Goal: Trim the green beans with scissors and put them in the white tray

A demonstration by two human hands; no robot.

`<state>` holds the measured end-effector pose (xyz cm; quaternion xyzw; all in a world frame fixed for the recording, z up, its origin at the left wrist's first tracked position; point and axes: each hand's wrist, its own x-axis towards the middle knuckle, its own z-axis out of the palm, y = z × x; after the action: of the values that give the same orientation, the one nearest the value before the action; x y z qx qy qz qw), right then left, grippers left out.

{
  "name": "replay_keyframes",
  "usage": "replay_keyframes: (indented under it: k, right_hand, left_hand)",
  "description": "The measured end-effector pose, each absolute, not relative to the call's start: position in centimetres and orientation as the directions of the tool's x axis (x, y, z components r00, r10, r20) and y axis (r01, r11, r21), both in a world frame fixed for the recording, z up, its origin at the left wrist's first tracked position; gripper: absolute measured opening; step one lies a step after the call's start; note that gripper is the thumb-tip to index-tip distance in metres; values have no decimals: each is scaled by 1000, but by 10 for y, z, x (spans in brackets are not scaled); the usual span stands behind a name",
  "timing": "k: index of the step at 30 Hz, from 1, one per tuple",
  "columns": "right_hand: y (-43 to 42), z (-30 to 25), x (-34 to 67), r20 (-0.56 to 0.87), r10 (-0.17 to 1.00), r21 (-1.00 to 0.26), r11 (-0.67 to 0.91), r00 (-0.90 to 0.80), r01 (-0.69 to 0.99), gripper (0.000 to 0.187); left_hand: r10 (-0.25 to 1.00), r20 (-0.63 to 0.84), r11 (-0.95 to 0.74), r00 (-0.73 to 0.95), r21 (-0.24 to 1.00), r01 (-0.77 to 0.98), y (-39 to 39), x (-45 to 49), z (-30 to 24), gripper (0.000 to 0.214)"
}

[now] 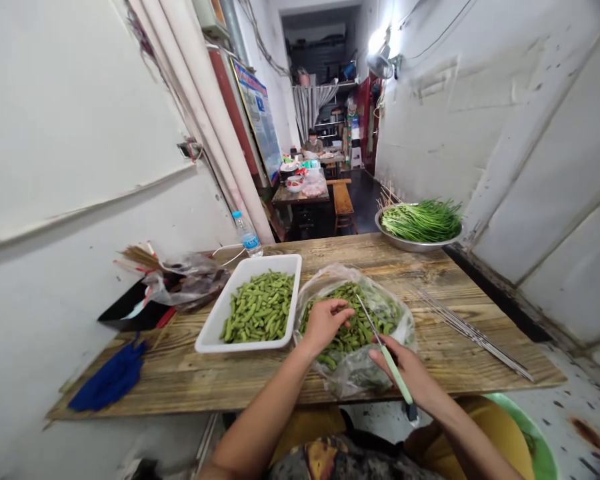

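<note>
Presently: my R hand [405, 368], closed round 1 green-handled bladed tool [394, 373], tip over green pods [353, 339]. My L hand [327, 323], half-curled above same; can't tell if gripping any. Pods in clear plastic bag [363, 377] on counter [195, 377], just R of white tray [247, 347].

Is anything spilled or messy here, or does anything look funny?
A little. The blue cloth lies crumpled at the left end of the table, not folded. At right, a brown stain marks the pale floor. I see no spilled beans: they're in the white tub and the bag.
</note>
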<state>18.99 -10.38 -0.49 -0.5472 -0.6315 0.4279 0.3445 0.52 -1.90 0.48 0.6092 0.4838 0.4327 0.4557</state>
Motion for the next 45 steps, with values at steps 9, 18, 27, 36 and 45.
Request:
replay_keyframes:
  k: [9,18,27,36,45]
  right_hand:
    - [-100,-5,189,-34,981,-851,72,-191,520,47]
    - [-97,-7,190,-69,977,-851,49,-204,523,51]
    - [-100,-7,187,-74,965,-852,71,-254,518,45]
    - [-99,-5,186,-23,969,-870,101,-245,482,36]
    - [-94,11,176,-168,960,-863,-32,-226,504,21]
  left_hand:
    - [986,72,-106,149,966,235,-17,3,-4,18]
    - [919,376,-374,121,732,569,-14,-1,2,25]
    - [931,363,-328,39,784,527,-18,4,4,20]
    - [978,179,-206,104,892,403,-22,5,6,20]
    - [985,63,-126,159,894,430,-22,4,-3,19]
